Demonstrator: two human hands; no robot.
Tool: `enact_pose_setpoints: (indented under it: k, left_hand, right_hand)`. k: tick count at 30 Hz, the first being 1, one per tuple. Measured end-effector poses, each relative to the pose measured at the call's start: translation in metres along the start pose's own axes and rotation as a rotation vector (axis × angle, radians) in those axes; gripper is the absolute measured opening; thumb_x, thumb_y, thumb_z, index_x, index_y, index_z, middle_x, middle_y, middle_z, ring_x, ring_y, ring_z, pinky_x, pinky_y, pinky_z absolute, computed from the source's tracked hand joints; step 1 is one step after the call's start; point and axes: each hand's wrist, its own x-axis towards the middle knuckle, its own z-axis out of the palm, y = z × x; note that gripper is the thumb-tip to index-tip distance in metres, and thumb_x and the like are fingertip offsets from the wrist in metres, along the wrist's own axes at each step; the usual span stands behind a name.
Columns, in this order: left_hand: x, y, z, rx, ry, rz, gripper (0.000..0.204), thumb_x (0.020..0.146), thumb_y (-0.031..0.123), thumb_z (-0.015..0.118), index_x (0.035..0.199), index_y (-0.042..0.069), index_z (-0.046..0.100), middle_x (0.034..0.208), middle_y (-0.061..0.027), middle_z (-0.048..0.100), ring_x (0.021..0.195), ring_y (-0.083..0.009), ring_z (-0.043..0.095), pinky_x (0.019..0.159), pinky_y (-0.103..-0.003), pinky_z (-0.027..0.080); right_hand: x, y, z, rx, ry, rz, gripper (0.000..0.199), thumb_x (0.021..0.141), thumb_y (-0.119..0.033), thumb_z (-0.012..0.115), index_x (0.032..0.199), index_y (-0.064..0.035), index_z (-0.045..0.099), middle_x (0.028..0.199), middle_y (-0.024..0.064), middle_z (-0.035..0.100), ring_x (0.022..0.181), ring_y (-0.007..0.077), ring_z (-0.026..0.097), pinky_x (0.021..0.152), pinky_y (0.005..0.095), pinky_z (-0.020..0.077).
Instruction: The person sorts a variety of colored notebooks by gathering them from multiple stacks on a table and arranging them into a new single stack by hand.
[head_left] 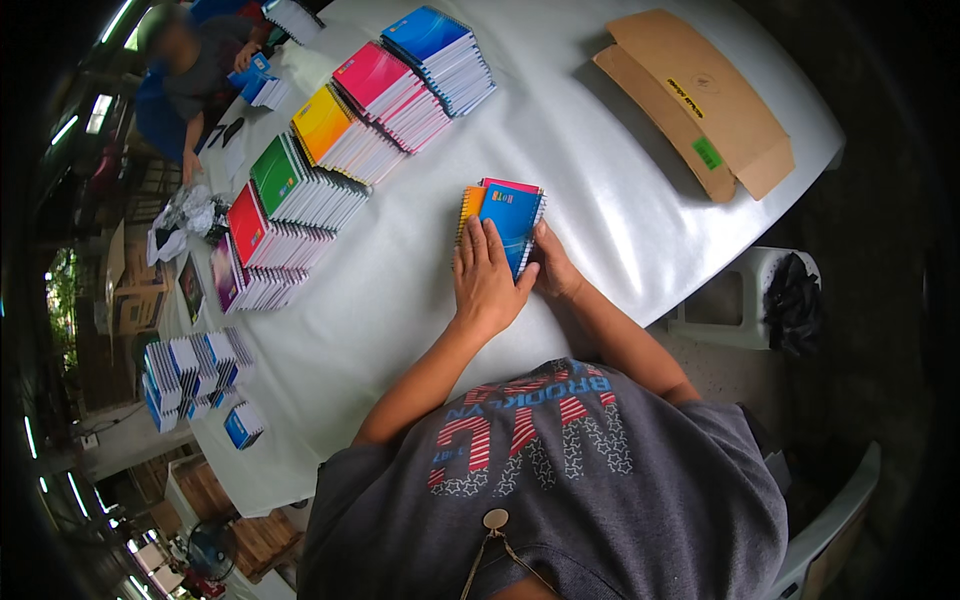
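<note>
Between my hands is a small bundle of spiral notebooks. A blue spiral notebook (513, 213) lies on top, turned a little against the others. An orange notebook (467, 205) shows along its left side and a pink notebook (512, 184) at its far edge. My left hand (484, 283) lies over the bundle's near left part, fingers over the covers and thumb at the near edge. My right hand (556, 264) grips the right edge, its fingers partly hidden. Whether the bundle rests on the table or is slightly raised, I cannot tell.
Stacks of blue (430, 40), pink (375, 80), yellow (325, 125), green (276, 175), red (249, 222) and purple notebooks (228, 275) line the silvery table (400, 300). Small blue notebooks (243, 425) stand near left. A cardboard box (700, 100) lies far right; another person handles notebooks far left.
</note>
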Motion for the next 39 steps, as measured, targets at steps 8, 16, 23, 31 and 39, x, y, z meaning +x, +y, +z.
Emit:
enact_pose_setpoints:
  k: [8, 16, 23, 31, 39]
  left_hand:
    - [0.016, -0.040, -0.051, -1.193, -0.115, -0.151, 0.023, 0.088, 0.009, 0.050, 0.107, -0.004, 0.053, 0.091, -0.0192, 0.064, 0.076, -0.0331, 0.062, 0.071, -0.035, 0.049]
    - [0.023, -0.018, -0.122, -0.049, 0.074, 0.411, 0.020, 0.065, -0.002, 0.058, 0.078, 0.011, 0.065, 0.100, -0.0047, 0.059, 0.105, -0.0259, 0.049, 0.101, -0.043, 0.030]
    - [0.035, -0.006, -0.004, -0.067, 0.414, 0.519, 0.038, 0.084, 0.018, 0.060, 0.121, 0.015, 0.054, 0.135, -0.0147, 0.039, 0.126, -0.0327, 0.035, 0.106, -0.051, 0.020]
    - [0.018, -0.043, -0.002, -1.406, 0.332, -0.291, 0.079, 0.078, 0.024, 0.074, 0.139, 0.003, 0.027, 0.133, -0.0195, 0.041, 0.122, -0.0301, 0.042, 0.099, -0.041, 0.035]
    - [-0.020, -0.046, 0.012, -1.403, 0.260, 0.128, 0.067, 0.072, 0.007, 0.076, 0.127, -0.001, 0.039, 0.114, -0.0117, 0.057, 0.105, -0.0169, 0.054, 0.091, -0.031, 0.045]
  right_hand:
    - [-0.001, -0.008, 0.001, 0.063, 0.060, 0.183, 0.060, 0.085, -0.029, 0.064, 0.130, -0.0020, 0.035, 0.121, 0.0155, 0.053, 0.107, 0.0245, 0.058, 0.093, 0.0409, 0.0489]
    - [0.001, -0.006, -0.013, 0.030, -0.017, 0.265, 0.060, 0.087, -0.036, 0.060, 0.131, -0.0019, 0.036, 0.124, 0.0155, 0.052, 0.109, 0.0249, 0.058, 0.092, 0.0397, 0.0491]
    - [-0.002, -0.009, -0.011, 0.314, -0.039, 0.245, 0.075, 0.084, -0.052, 0.058, 0.135, -0.0040, 0.032, 0.125, 0.0145, 0.051, 0.112, 0.0242, 0.055, 0.095, 0.0397, 0.0458]
    - [-0.005, -0.017, 0.013, -0.203, 0.045, 0.088, 0.076, 0.063, -0.010, 0.068, 0.131, -0.0001, 0.035, 0.116, 0.0110, 0.052, 0.109, 0.0223, 0.052, 0.097, 0.0333, 0.0416]
    - [-0.011, -0.030, 0.020, -0.827, -0.266, -0.133, 0.078, 0.063, -0.008, 0.064, 0.133, -0.0042, 0.031, 0.121, 0.0107, 0.046, 0.118, 0.0208, 0.044, 0.101, 0.0330, 0.0326]
